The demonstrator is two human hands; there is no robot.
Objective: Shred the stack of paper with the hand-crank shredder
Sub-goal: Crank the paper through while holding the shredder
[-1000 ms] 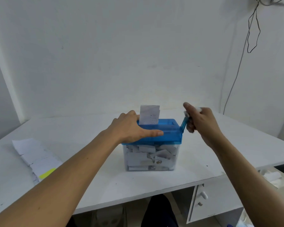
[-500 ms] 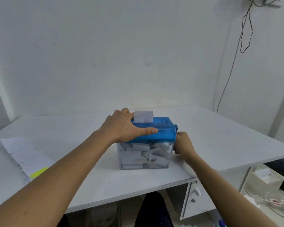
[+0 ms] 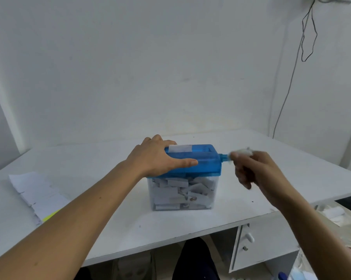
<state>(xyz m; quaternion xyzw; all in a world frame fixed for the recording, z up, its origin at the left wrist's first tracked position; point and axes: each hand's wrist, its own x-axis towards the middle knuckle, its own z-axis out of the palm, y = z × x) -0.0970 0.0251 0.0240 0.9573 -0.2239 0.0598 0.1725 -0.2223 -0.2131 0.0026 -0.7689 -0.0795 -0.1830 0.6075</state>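
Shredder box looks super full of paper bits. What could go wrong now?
The clear bin is packed with paper pieces nearly up to the blue shredder top, so new strips may back up and jam it. The left hand holds that top right beside the sheet in the slot, so its fingers could get nipped. The right hand grips the crank handle, blurred with motion; the box might slide or tip.

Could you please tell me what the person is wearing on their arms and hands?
Nothing is worn that shows: the left hand and right hand are bare, without gloves, rings or a watch. Both forearms are uncovered, no sleeve in view. The right hand is blurred, so small details are uncertain.
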